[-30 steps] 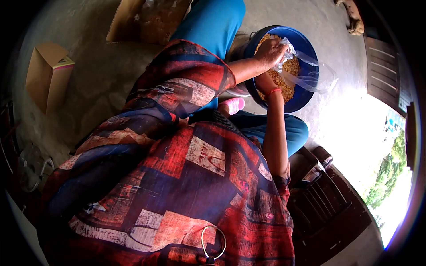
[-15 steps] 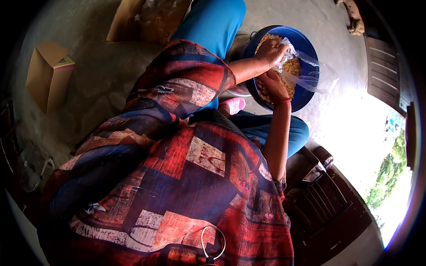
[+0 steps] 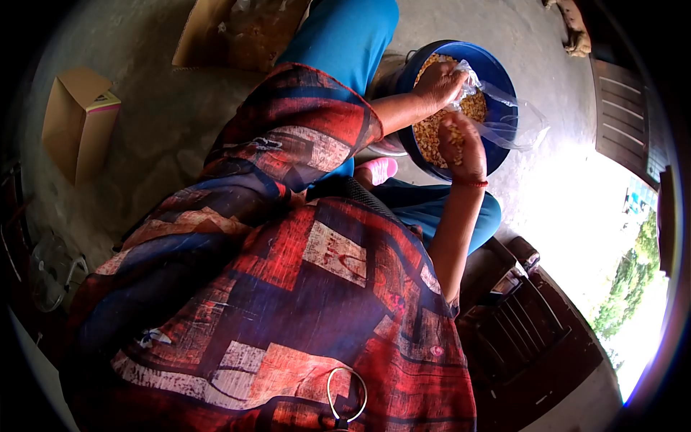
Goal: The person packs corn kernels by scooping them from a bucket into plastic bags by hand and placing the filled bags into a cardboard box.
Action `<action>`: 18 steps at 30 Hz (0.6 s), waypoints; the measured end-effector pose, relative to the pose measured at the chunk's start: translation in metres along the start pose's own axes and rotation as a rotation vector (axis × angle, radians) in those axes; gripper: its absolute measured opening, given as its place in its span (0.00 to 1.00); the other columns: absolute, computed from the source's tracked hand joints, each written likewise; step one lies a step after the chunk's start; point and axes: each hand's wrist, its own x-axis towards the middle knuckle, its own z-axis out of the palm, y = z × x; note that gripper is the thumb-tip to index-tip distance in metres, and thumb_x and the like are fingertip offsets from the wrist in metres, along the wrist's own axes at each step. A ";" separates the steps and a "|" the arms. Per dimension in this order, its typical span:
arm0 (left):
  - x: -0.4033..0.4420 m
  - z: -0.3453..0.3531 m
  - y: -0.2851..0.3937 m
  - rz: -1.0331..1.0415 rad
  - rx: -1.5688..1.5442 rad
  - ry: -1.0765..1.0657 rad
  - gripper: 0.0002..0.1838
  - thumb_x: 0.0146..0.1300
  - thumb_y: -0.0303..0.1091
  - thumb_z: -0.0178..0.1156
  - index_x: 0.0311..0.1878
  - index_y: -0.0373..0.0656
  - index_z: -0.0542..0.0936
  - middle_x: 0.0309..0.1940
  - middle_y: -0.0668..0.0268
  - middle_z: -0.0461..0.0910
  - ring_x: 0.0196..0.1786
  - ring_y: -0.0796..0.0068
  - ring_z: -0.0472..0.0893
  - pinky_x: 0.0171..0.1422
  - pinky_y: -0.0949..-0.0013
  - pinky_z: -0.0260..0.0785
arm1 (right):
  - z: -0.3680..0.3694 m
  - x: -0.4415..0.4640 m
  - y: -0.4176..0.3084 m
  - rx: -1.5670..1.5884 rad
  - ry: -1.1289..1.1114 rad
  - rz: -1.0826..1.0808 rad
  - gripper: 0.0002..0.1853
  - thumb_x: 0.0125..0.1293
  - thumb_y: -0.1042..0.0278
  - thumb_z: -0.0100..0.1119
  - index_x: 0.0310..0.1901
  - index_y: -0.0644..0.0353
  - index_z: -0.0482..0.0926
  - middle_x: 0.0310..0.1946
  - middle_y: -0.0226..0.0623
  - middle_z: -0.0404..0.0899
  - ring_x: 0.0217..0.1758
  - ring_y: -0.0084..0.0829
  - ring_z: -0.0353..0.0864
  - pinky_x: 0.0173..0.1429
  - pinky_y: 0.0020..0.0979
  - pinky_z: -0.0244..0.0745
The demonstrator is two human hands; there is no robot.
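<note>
A blue bucket (image 3: 497,68) holds a heap of small yellow-brown pieces (image 3: 426,140), like grain or dry snack mix; I cannot tell which. Over its far side, my left hand (image 3: 437,86) is closed on the gathered top of a clear plastic bag (image 3: 529,126). The bag spreads rightward across the bucket and past its rim. My right hand (image 3: 466,147), with a red band at the wrist, is cupped over the near part of the heap. A handful of the pieces lies in its curled fingers, just below the bag.
An open cardboard box (image 3: 209,36) stands at the top, and a smaller carton (image 3: 79,133) at the left. A dark chair (image 3: 515,324) is at the lower right, near a bright doorway. An animal's paw (image 3: 576,47) shows on the floor at the upper right.
My right hand has drawn back from the heap toward me and turned, now showing pieces in its palm. My left hand and the bag stay nearly in place.
</note>
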 end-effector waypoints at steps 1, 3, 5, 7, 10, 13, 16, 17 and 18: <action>0.000 0.001 -0.001 -0.001 -0.001 -0.001 0.17 0.59 0.45 0.47 0.28 0.40 0.76 0.15 0.70 0.71 0.21 0.81 0.70 0.28 0.75 0.63 | 0.003 0.000 -0.002 0.007 0.108 -0.092 0.12 0.67 0.61 0.43 0.34 0.60 0.70 0.18 0.27 0.64 0.11 0.15 0.54 0.12 0.15 0.49; 0.002 0.003 -0.006 0.006 -0.038 0.016 0.17 0.59 0.45 0.47 0.28 0.40 0.76 0.15 0.70 0.70 0.21 0.81 0.70 0.28 0.75 0.63 | 0.000 0.000 -0.013 0.228 0.043 -0.137 0.12 0.68 0.60 0.42 0.34 0.59 0.70 0.20 0.28 0.64 0.11 0.14 0.54 0.12 0.16 0.49; 0.006 0.006 -0.012 0.073 -0.009 0.072 0.16 0.56 0.42 0.47 0.26 0.41 0.78 0.12 0.66 0.73 0.18 0.74 0.74 0.25 0.69 0.65 | -0.003 0.001 -0.025 0.269 -0.003 -0.208 0.12 0.68 0.60 0.42 0.36 0.59 0.69 0.21 0.28 0.64 0.12 0.14 0.53 0.14 0.16 0.48; 0.006 0.006 -0.012 0.042 -0.009 0.075 0.16 0.56 0.42 0.46 0.26 0.40 0.77 0.13 0.65 0.73 0.19 0.74 0.74 0.26 0.69 0.65 | -0.010 0.003 -0.031 0.305 0.012 -0.246 0.11 0.68 0.60 0.42 0.36 0.59 0.69 0.22 0.28 0.64 0.13 0.14 0.53 0.14 0.16 0.47; 0.010 0.006 -0.018 0.094 -0.009 0.076 0.16 0.56 0.41 0.47 0.26 0.40 0.77 0.13 0.65 0.73 0.19 0.74 0.74 0.26 0.69 0.65 | -0.032 0.010 -0.031 0.386 0.073 -0.267 0.11 0.67 0.61 0.43 0.37 0.60 0.70 0.24 0.30 0.66 0.16 0.15 0.55 0.16 0.18 0.47; 0.005 0.004 -0.013 0.035 -0.037 0.022 0.18 0.60 0.46 0.47 0.30 0.41 0.77 0.14 0.71 0.69 0.20 0.82 0.69 0.27 0.75 0.62 | -0.044 0.016 -0.028 0.370 0.157 -0.346 0.10 0.66 0.64 0.43 0.39 0.61 0.72 0.28 0.34 0.71 0.21 0.21 0.64 0.21 0.21 0.61; 0.003 0.004 -0.009 0.018 -0.049 0.029 0.19 0.60 0.47 0.46 0.30 0.41 0.77 0.14 0.71 0.69 0.21 0.82 0.70 0.28 0.75 0.62 | -0.040 0.022 -0.026 0.336 0.400 -0.438 0.11 0.64 0.66 0.43 0.40 0.63 0.73 0.35 0.40 0.74 0.34 0.31 0.73 0.40 0.32 0.72; 0.002 0.004 -0.008 0.016 -0.049 0.029 0.19 0.60 0.47 0.46 0.30 0.41 0.77 0.14 0.71 0.69 0.21 0.82 0.70 0.28 0.75 0.62 | -0.038 0.023 -0.026 0.337 0.402 -0.437 0.11 0.64 0.66 0.43 0.40 0.63 0.73 0.35 0.40 0.74 0.34 0.31 0.73 0.40 0.32 0.72; 0.002 0.004 -0.007 0.011 -0.040 0.028 0.19 0.60 0.47 0.46 0.30 0.41 0.77 0.14 0.71 0.70 0.21 0.82 0.70 0.28 0.75 0.62 | -0.035 0.023 -0.027 0.362 0.409 -0.472 0.12 0.63 0.65 0.44 0.41 0.64 0.73 0.36 0.41 0.74 0.39 0.35 0.73 0.49 0.37 0.68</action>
